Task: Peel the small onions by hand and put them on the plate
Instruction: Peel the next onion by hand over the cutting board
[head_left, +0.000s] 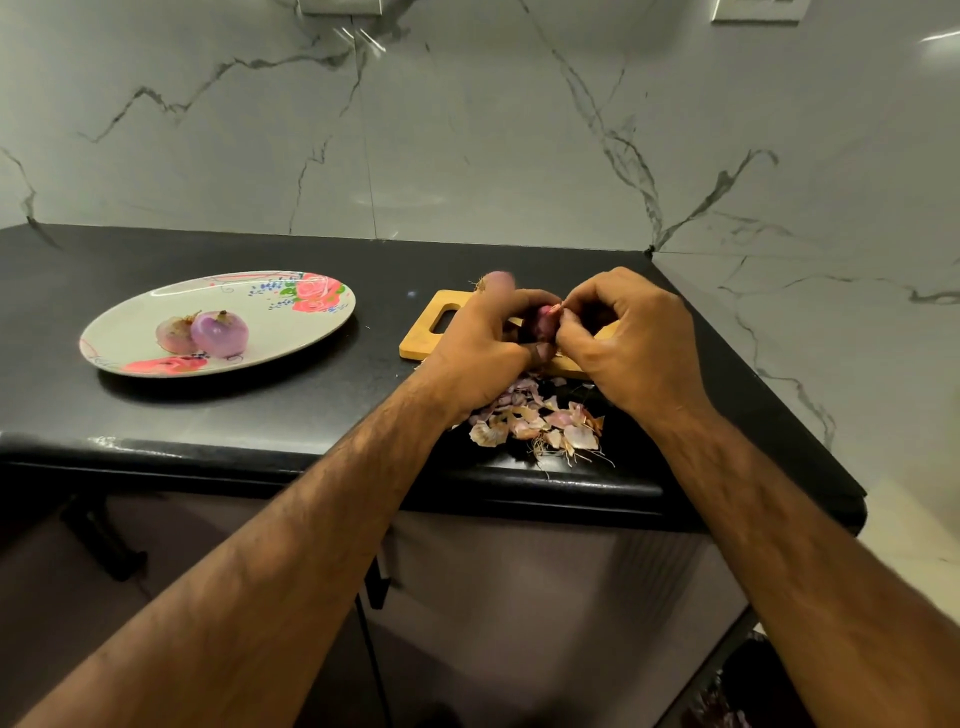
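Gripping small reddish-purple onion (543, 316) in left hand (488, 338), pinching skin with right fingers (576, 306) over papery peel heap (535, 421), likely catching scraps.

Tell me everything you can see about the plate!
The plate is oval and pale, with pink roses, green leaves and blue dots painted near its far and near rims. It looks smooth and glossy; whether it is ceramic or plastic cannot be told. It lies flat on the black counter, left of the wooden board and apart from it. Two peeled purple onions lie on it left of the middle, touching each other. Nothing else touches it.
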